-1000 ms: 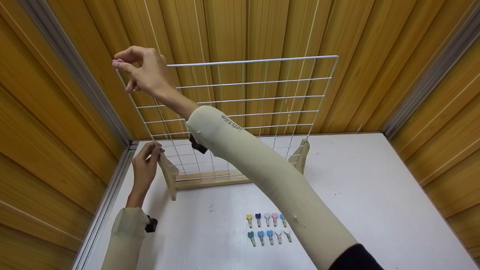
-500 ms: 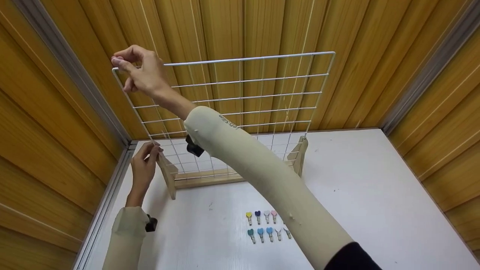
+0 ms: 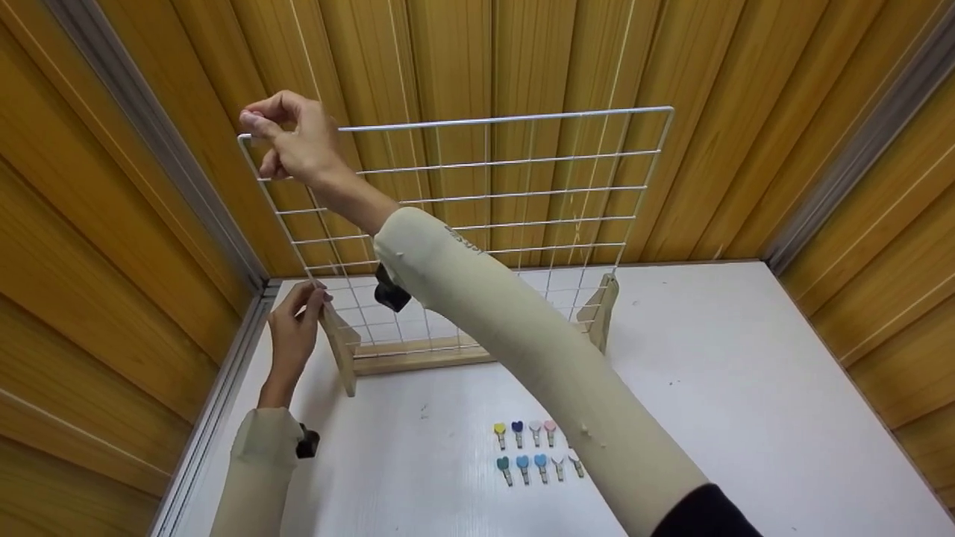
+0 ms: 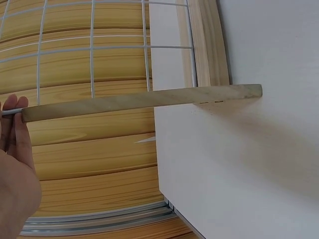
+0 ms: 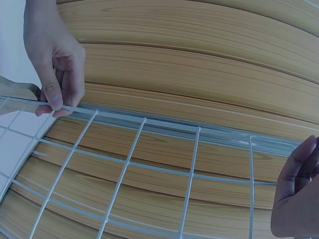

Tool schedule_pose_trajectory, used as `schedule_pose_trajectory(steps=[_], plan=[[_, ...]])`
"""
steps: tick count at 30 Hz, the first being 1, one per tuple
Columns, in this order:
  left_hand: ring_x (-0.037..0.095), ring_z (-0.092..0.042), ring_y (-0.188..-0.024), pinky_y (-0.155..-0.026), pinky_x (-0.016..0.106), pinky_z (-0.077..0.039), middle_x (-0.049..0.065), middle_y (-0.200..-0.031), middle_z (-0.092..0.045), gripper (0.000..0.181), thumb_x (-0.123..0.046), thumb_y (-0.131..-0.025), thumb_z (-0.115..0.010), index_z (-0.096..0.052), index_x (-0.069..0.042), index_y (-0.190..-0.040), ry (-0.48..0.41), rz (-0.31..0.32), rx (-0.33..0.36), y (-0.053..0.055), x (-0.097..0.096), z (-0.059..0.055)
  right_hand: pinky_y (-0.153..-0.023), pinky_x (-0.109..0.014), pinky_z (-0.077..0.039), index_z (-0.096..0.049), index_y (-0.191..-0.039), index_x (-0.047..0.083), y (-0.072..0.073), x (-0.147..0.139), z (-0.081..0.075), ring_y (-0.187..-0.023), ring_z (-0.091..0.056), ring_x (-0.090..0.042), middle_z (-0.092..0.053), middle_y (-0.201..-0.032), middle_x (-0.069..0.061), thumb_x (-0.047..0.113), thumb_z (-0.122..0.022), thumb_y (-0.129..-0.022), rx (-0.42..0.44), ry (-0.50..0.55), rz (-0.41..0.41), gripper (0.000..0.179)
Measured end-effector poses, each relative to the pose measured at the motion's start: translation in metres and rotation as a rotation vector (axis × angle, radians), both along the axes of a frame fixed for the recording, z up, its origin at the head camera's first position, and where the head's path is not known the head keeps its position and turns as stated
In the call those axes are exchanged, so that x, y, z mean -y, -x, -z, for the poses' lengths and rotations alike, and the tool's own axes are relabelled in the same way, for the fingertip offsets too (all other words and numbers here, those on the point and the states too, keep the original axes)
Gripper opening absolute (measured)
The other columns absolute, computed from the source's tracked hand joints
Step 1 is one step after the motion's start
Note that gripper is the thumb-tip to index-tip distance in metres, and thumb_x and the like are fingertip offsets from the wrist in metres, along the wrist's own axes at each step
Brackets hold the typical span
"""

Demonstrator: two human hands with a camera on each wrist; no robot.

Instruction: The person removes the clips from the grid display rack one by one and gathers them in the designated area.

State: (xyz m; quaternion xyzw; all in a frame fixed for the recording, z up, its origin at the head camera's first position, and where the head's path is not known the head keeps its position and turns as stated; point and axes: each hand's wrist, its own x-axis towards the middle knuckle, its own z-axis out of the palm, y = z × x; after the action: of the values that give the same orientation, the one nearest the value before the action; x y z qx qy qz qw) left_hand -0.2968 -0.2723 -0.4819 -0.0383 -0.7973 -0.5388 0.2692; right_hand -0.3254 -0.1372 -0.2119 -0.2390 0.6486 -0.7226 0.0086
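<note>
My right hand (image 3: 302,145) pinches thumb and fingers together at the top left corner of a white wire grid panel (image 3: 489,198); they hide the small pink clip glimpsed there earlier. In the right wrist view, only part of this right hand (image 5: 299,194) shows at the edge. Lower down, my left hand (image 3: 292,328) pinches the panel's left side wire just above the wooden leg (image 3: 342,350). The left wrist view has the left hand's fingertips (image 4: 20,119) around that wire, touching the leg's end. Several small heart-topped clips (image 3: 541,464) lie in two rows on the table.
A wooden base bar (image 3: 418,360) joins the panel's legs on the white table (image 3: 716,418). Wood-patterned walls (image 3: 821,149) enclose the back and sides. My right sleeve (image 3: 522,335) crosses before the panel and covers part of the clip rows.
The pink clip visible at my right fingertips is now hidden by them, and the grid's corner shows beneath the thumb. The left hand keeps its place. The head view has shifted slightly.
</note>
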Motion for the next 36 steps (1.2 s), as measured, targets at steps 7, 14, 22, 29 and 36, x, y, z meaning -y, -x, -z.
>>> schedule_pose_trajectory(steps=[7, 14, 22, 29, 36], plan=[[0.013, -0.066, -0.084, -0.072, 0.011, -0.051, 0.024, -0.100, -0.071, 0.020, -0.011, -0.105, -0.056, -0.068, 0.004, -0.111, 0.011, -0.007, -0.007, 0.002, 0.001, 0.001, -0.048, -0.021, -0.048, -0.063, -0.118, -0.004, 0.001, -0.005, -0.003, -0.043, -0.052, -0.009, -0.072, -0.100, -0.010, 0.009, -0.060, -0.101, 0.132, 0.162, -0.071, 0.022], [0.016, -0.068, -0.088, -0.070, 0.012, -0.051, 0.022, -0.099, -0.072, 0.020, -0.011, -0.105, -0.056, -0.068, 0.004, -0.110, -0.013, -0.003, -0.005, 0.005, 0.002, -0.002, -0.051, -0.020, -0.050, -0.065, -0.123, 0.001, 0.001, -0.022, -0.002, -0.048, -0.055, -0.008, -0.074, -0.105, -0.008, 0.014, -0.062, -0.102, 0.077, 0.013, -0.118, 0.025], [0.023, -0.068, -0.087, -0.068, 0.014, -0.050, 0.029, -0.099, -0.070, 0.018, -0.004, -0.104, -0.055, -0.067, 0.008, -0.109, -0.016, 0.007, -0.027, 0.005, -0.004, -0.011, -0.048, -0.021, -0.048, -0.067, -0.117, -0.004, -0.006, -0.052, 0.005, -0.046, -0.053, -0.010, -0.073, -0.098, -0.011, 0.009, -0.064, -0.100, -0.084, -0.069, -0.128, 0.021], [0.028, -0.065, -0.085, -0.068, 0.017, -0.052, 0.033, -0.099, -0.068, 0.017, -0.001, -0.104, -0.055, -0.066, 0.011, -0.108, -0.018, 0.033, -0.040, -0.009, -0.013, -0.031, -0.046, -0.023, -0.046, -0.070, -0.113, -0.005, -0.020, -0.076, 0.026, -0.047, -0.053, -0.010, -0.072, -0.087, -0.009, 0.008, -0.064, -0.101, -0.238, -0.200, -0.181, 0.019], [0.032, -0.065, -0.084, -0.068, 0.018, -0.052, 0.032, -0.098, -0.068, 0.016, 0.000, -0.103, -0.055, -0.065, 0.011, -0.106, -0.025, 0.027, -0.041, -0.008, -0.015, -0.030, -0.049, -0.022, -0.049, -0.071, -0.115, -0.005, -0.030, -0.113, 0.060, -0.052, -0.055, -0.009, -0.072, -0.089, -0.013, 0.006, -0.064, -0.100, -0.283, -0.276, -0.248, 0.019]])
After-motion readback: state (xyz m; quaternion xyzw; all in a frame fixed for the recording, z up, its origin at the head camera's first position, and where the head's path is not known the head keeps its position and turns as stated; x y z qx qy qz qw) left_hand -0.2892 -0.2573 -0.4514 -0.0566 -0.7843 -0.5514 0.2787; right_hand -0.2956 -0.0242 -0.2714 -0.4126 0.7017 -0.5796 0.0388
